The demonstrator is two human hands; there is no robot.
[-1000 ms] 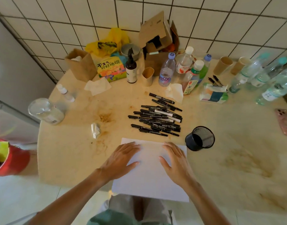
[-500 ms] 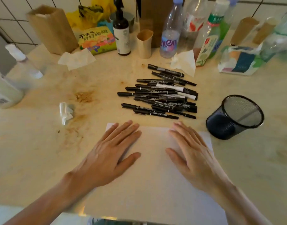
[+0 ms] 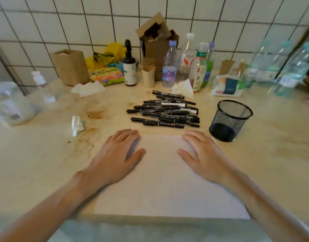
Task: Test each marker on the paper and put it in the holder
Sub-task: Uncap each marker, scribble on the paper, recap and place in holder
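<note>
A blank white sheet of paper [image 3: 164,175] lies at the near edge of the table. My left hand [image 3: 117,158] rests flat on its left side and my right hand [image 3: 204,158] flat on its right side, fingers spread, holding nothing. Just beyond the paper lies a pile of several black markers [image 3: 166,112], all capped and lying roughly left to right. A black mesh holder [image 3: 230,120] stands upright to the right of the pile, with nothing visible inside it.
The stained cream table [image 3: 45,154] is crowded at the back: cardboard boxes [image 3: 70,67], a dark pump bottle [image 3: 129,67], a paper cup [image 3: 148,76], plastic bottles [image 3: 169,67], tissues [image 3: 88,88] and a tissue pack [image 3: 228,85]. A crumpled wrapper [image 3: 77,124] lies left; a jar [image 3: 9,103] stands far left.
My head has dropped closer to the table and then tilted up, showing the wall again. Both hands have slid slightly apart on the paper. Markers and holder have not moved.
</note>
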